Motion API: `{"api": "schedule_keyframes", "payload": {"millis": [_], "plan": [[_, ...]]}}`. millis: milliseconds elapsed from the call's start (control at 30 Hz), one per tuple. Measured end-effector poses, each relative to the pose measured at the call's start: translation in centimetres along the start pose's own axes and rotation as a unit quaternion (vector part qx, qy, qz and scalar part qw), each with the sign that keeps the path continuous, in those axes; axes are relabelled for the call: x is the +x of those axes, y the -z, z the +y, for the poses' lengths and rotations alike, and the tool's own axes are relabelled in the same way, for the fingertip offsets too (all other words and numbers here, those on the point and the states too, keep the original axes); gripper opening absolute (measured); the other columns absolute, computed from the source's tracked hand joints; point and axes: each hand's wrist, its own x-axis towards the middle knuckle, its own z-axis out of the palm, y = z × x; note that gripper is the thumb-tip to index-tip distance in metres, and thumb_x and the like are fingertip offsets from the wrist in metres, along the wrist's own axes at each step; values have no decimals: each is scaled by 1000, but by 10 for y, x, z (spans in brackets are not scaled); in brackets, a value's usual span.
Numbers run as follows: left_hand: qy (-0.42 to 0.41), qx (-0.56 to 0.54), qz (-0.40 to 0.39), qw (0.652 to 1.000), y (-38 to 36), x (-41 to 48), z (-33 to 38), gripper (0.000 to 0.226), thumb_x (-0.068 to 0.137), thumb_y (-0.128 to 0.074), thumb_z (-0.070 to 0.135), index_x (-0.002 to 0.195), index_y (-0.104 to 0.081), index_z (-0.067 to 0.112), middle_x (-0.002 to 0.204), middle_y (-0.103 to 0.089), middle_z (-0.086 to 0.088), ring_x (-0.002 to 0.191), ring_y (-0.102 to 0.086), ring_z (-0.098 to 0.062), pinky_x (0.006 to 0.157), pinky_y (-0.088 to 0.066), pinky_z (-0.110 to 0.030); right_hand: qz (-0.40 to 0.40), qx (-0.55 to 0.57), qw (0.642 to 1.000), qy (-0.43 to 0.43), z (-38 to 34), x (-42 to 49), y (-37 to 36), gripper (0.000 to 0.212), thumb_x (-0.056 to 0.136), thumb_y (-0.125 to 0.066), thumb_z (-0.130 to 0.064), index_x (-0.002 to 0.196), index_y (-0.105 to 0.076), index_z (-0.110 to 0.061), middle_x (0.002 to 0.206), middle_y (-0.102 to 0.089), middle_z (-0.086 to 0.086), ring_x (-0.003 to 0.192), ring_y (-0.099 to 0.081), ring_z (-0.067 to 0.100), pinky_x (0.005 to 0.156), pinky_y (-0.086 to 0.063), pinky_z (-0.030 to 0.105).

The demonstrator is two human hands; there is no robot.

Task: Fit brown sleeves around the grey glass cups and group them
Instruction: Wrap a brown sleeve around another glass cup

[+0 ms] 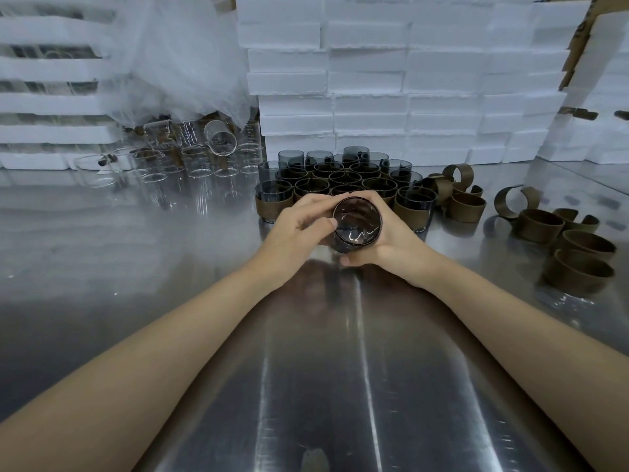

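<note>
Dark grey glass cup (356, 222), tilted, mouth facing the camera

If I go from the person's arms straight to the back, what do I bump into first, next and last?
Grey cup held by the left hand and right hand → bunch of sleeved grey cups → stack of white foam blocks.

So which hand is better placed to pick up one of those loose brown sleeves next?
Probably the right hand: the loose brown ring-shaped sleeves lie on the shiny metal table on its side, nearer than to the left hand, which could hold the round grey glass cup alone.
</note>
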Motion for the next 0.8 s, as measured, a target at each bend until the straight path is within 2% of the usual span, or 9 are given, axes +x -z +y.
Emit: {"api": "schedule_keyframes", "payload": {"millis": [67, 133, 267, 400, 467, 533, 667, 800], "plan": [[13, -31, 24, 999, -2, 2, -1, 39, 98, -46, -1, 115, -64, 29, 114, -57, 0, 103, -61, -11, 88, -55, -38, 1, -10, 1000, 8, -1, -1, 0, 79, 60, -73, 25, 124, -43, -11, 118, -58, 9, 106, -58, 10, 94, -47, 28], [22, -41, 36, 998, -3, 3, -2, 32, 100, -46, 2, 110, -67, 23, 114, -61, -2, 98, -65, -9, 79, -57, -31, -4, -33, 999, 18, -2, -1, -1, 78, 62, -75, 21, 125, -42, -10, 117, -58, 8, 106, -59, 10, 93, -47, 26], [38, -49, 36, 997, -4, 4, -3, 21, 102, -45, 6, 100, -63, 17, 92, -68, 9, 88, -66, -3, 75, -58, -27, -15, -63, 997, 30, -2, -2, -4, 72, 67, -74, 17, 125, -41, -10, 114, -58, 9, 107, -60, 22, 93, -48, 36], [74, -76, 36, 994, -4, 6, -3, 11, 100, -51, 15, 95, -60, 18, 99, -60, -7, 90, -62, -13, 73, -56, -30, -29, -100, 993, 48, -2, -3, -5, 69, 71, -72, 13, 124, -39, -17, 111, -57, 3, 102, -61, 18, 88, -50, 32], [88, -97, 39, 991, -3, 7, -3, 9, 97, -57, 18, 89, -59, 19, 93, -60, -4, 83, -61, -14, 70, -55, -30, -29, -119, 990, 73, -3, -3, -8, 65, 72, -70, 7, 121, -38, -21, 106, -55, -3, 92, -60, 6, 78, -49, 22], [93, -103, 46, 989, -2, 8, -3, 12, 93, -64, 20, 83, -57, 19, 85, -61, 1, 78, -61, -13, 68, -53, -29, -26, -133, 986, 101, -5, -3, -13, 57, 72, -66, -1, 118, -37, -21, 103, -52, -9, 87, -56, -3, 74, -42, 11], [107, -77, 50, 990, -2, 10, -6, 28, 76, -78, 31, 74, -52, 23, 73, -64, 10, 70, -62, -9, 71, -53, -29, -26, -170, 978, 116, -2, -2, -14, 58, 72, -66, 0, 119, -39, -23, 107, -51, -12, 93, -55, -1, 77, -41, 11], [130, -61, 47, 989, -4, 11, -4, 45, 54, -82, 47, 73, -49, 24, 74, -63, 6, 72, -61, -13, 78, -48, -36, -38, -194, 975, 99, -1, -1, -12, 64, 70, -64, 2, 119, -38, -29, 106, -49, -19, 94, -54, -5, 74, -40, 8]]}}
